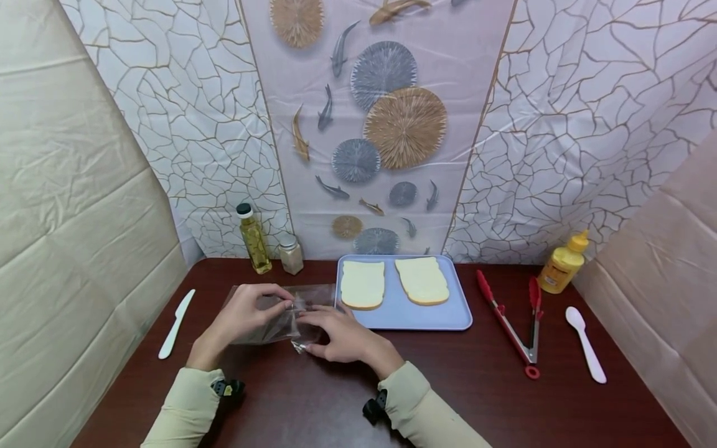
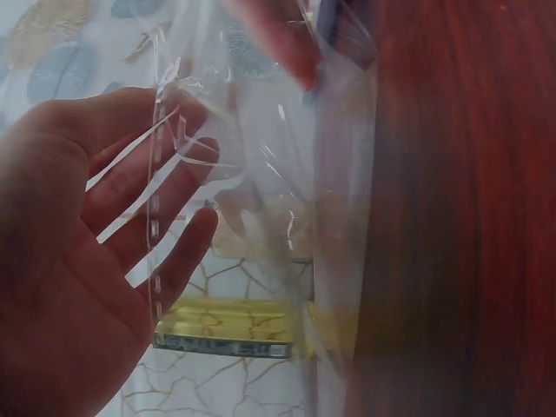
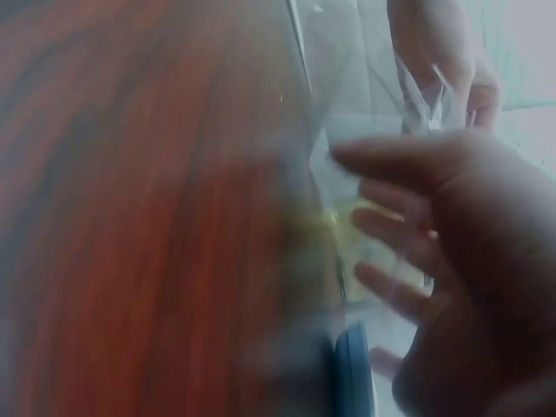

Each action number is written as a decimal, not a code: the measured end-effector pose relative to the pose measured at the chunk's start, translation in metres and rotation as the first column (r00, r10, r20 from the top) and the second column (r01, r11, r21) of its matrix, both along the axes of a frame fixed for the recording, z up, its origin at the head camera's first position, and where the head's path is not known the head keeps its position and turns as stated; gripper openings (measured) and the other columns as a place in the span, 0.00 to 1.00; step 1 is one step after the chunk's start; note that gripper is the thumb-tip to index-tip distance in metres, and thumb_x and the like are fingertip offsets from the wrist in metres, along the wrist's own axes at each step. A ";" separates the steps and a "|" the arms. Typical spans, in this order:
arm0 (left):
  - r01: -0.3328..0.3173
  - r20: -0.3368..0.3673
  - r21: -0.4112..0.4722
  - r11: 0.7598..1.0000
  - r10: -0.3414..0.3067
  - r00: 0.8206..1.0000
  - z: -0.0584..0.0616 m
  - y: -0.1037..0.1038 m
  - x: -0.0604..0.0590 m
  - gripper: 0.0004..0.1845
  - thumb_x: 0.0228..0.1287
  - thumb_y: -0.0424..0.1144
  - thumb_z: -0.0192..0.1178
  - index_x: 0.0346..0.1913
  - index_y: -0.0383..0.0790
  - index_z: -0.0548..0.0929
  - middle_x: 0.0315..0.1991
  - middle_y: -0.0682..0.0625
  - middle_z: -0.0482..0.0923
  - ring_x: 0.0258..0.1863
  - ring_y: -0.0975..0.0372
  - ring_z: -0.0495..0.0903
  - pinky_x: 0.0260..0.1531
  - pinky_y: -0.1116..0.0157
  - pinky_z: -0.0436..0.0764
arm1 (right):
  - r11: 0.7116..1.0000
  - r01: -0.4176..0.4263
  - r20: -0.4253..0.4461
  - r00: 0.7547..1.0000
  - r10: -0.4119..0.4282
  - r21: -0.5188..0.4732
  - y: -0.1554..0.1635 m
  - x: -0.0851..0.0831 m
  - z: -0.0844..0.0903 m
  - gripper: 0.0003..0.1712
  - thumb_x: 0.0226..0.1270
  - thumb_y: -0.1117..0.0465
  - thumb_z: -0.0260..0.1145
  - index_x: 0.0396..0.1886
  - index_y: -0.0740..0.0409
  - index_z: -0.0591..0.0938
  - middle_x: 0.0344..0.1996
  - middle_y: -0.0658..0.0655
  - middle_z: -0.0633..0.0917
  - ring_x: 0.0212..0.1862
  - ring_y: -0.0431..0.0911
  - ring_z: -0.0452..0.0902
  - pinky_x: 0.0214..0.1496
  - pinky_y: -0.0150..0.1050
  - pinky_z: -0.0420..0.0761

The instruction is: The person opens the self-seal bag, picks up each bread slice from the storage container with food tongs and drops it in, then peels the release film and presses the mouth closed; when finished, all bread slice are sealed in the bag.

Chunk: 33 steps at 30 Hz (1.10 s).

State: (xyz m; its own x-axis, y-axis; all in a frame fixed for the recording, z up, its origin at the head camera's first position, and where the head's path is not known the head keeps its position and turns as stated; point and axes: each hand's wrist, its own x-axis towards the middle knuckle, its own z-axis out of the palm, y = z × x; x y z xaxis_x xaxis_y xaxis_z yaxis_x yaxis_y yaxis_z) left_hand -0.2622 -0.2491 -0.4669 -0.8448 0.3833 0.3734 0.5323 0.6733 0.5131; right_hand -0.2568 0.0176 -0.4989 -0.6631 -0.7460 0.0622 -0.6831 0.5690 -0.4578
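A clear plastic bag (image 1: 266, 331) lies across the left-middle of the table, left of the tray. My left hand (image 1: 243, 316) pinches its upper edge between thumb and index finger; in the left wrist view the other fingers of that hand (image 2: 104, 200) show through the film (image 2: 278, 200). Over the bag's right end is my right hand (image 1: 350, 336), fingers extended and touching the plastic. Its thumb is beside a crumpled, shiny corner (image 1: 299, 346). In the right wrist view, a gap separates the thumb from the fingers of this hand (image 3: 469, 226).
A blue tray (image 1: 414, 318) bears two bread slices (image 1: 363, 285). Behind stand an oil bottle (image 1: 254, 242) and a spice jar (image 1: 290, 255). A white knife (image 1: 177, 323) lies left; red tongs (image 1: 512, 330), a yellow squeeze bottle (image 1: 562, 267) and a white spoon (image 1: 585, 345) are right.
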 end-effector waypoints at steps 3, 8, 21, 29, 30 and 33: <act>0.003 -0.010 0.004 1.000 -0.003 1.000 -0.004 0.001 -0.001 0.03 0.73 0.45 0.73 0.45 0.57 0.94 0.40 0.66 0.92 0.45 0.69 0.90 0.49 0.49 0.89 | 0.995 -0.012 0.024 1.000 0.014 -0.098 0.012 -0.001 0.002 0.34 0.78 0.42 0.69 0.79 0.43 0.76 0.80 0.48 0.75 0.86 0.50 0.60 0.86 0.72 0.50; 0.000 -0.028 0.023 1.000 0.000 1.000 -0.008 0.002 -0.001 0.04 0.72 0.42 0.74 0.45 0.56 0.94 0.40 0.64 0.92 0.44 0.68 0.90 0.47 0.51 0.88 | 0.942 0.000 -0.006 1.000 -0.003 -0.334 0.048 0.000 0.002 0.32 0.75 0.46 0.74 0.73 0.52 0.82 0.73 0.55 0.82 0.81 0.54 0.70 0.85 0.61 0.63; -0.068 0.000 0.039 0.997 0.068 0.998 -0.015 -0.003 -0.006 0.05 0.72 0.38 0.74 0.45 0.52 0.94 0.41 0.61 0.92 0.44 0.65 0.89 0.48 0.48 0.88 | 0.810 0.330 -0.216 0.852 -0.477 -0.485 0.201 0.016 0.000 0.24 0.68 0.67 0.78 0.63 0.60 0.87 0.55 0.59 0.91 0.56 0.56 0.86 0.54 0.54 0.87; -0.064 -0.086 0.067 0.996 0.070 0.994 -0.016 -0.003 -0.007 0.06 0.69 0.34 0.75 0.44 0.48 0.94 0.41 0.56 0.93 0.44 0.60 0.91 0.48 0.45 0.89 | 0.697 0.540 -0.240 0.682 -0.691 -0.472 0.292 0.028 0.001 0.22 0.66 0.66 0.79 0.59 0.61 0.88 0.40 0.61 0.89 0.41 0.54 0.80 0.43 0.34 0.76; -0.062 -0.094 0.067 0.996 0.068 0.993 -0.016 -0.003 -0.007 0.06 0.69 0.34 0.75 0.44 0.48 0.94 0.41 0.56 0.93 0.44 0.60 0.91 0.48 0.46 0.89 | 0.680 0.565 -0.237 0.661 -0.712 -0.467 0.301 0.029 0.001 0.23 0.66 0.64 0.79 0.60 0.62 0.87 0.41 0.62 0.89 0.42 0.55 0.80 0.45 0.36 0.73; -0.062 -0.099 0.063 0.996 0.068 0.993 -0.019 -0.004 -0.008 0.06 0.69 0.34 0.75 0.45 0.48 0.94 0.42 0.56 0.93 0.44 0.60 0.91 0.48 0.46 0.88 | 0.619 0.659 -0.216 0.590 -0.778 -0.428 0.323 0.028 0.000 0.30 0.66 0.57 0.80 0.63 0.66 0.84 0.46 0.69 0.86 0.50 0.61 0.76 0.54 0.49 0.69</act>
